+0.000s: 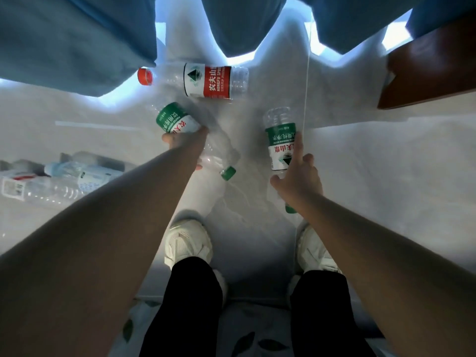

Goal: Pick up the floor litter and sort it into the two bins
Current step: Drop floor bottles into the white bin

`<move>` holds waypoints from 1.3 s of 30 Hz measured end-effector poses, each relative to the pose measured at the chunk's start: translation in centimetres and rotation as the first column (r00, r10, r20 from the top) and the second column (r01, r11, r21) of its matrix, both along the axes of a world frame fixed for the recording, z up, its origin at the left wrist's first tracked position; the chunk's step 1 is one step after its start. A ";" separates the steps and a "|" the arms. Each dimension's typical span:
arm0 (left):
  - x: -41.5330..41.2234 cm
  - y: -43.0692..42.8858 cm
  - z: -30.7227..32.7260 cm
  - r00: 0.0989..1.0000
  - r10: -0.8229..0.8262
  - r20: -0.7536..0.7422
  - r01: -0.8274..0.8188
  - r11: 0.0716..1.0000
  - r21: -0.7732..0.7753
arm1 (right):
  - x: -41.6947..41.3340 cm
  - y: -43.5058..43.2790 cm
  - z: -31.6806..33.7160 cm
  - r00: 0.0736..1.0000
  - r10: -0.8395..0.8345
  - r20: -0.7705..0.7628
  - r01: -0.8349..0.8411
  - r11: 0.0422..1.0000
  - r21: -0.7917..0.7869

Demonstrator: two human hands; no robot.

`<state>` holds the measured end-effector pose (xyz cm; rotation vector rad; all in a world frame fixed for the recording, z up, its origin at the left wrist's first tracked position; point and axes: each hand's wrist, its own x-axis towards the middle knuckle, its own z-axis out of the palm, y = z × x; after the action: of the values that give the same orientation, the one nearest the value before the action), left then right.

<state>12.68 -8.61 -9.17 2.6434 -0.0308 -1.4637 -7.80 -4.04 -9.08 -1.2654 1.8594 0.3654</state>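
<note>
The person is standing over a pale floor [386, 189] in black trousers [190, 305] and white shoes [189, 243], both bare arms reaching downward. Just ahead of the shoes, the right hand [300, 181] is gripping a green-labelled bottle [279, 140] around its lower part, its green cap pointing back toward the feet. The left hand [186, 144] is wrapping its fingers round a second green-labelled bottle [175, 118], which is lying at a slant with its green cap [228, 173] toward the shoes. I cannot tell whether either bottle is resting on the floor or hanging just above it. Off to the left, a heap of clear plastic bottles [51, 179] is lying on the floor. Beyond the hands, a red-labelled bottle [213, 81] with a red cap [145, 76] is lying on its side, untouched. Farther still, blue fabric [77, 39] is hanging down, and a brown wooden edge [432, 65] is showing at the right.
</note>
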 end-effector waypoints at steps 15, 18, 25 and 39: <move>-6.7 6.2 30.4 0.858 -0.478 -0.190 0.480 0.876 -0.039 | -6.2 2.3 29.3 0.956 -0.210 0.206 0.199 0.977 0.073; -9.7 6.0 38.4 0.867 -0.449 -0.218 0.443 0.893 -0.075 | -8.9 2.9 37.1 0.915 -0.323 0.242 0.323 0.946 0.041; -18.0 4.7 56.7 0.859 -0.451 -0.242 0.392 0.884 -0.255 | -17.2 4.7 54.9 0.778 -0.518 0.356 0.565 0.824 -0.036; -28.4 4.4 70.8 0.721 -0.408 -0.560 0.163 0.886 -0.435 | -26.4 6.8 70.7 0.464 -0.678 0.570 0.856 0.509 -0.091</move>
<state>-15.68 -4.23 61.62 1.7861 -0.6157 -2.1480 -34.18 2.74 61.66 -0.4676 1.8816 -0.7961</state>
